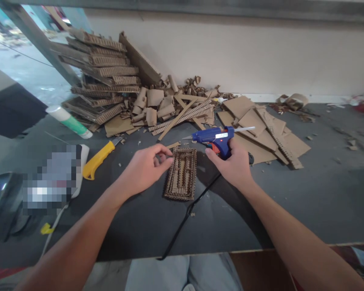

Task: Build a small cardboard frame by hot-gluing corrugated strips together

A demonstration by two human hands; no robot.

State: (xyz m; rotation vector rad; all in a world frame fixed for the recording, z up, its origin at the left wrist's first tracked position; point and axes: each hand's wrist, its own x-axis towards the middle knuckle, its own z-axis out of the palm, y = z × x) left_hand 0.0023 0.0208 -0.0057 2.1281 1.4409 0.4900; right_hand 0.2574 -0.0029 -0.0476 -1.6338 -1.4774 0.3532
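Observation:
A small rectangular cardboard piece [181,173] with nested corrugated walls lies in front of me on the dark table. At its upper left edge is my left hand [150,165], its thumb and forefinger pinched together; whatever is between the fingertips is too small to make out. My right hand [235,161] is wrapped around the handle of a blue glue gun [215,135]. The nozzle points left, just above the cardboard piece's top edge, and a clear glue stick sticks out of the back. Part of the handle is hidden by my fingers.
Corrugated strips [109,72] are stacked at the back left beside cardboard scraps [156,105]. Flat cardboard sheets [251,125] lie right of centre. A yellow cutter [100,159] and a white-green tube [69,121] lie left. A black cable [177,232] crosses to the front edge.

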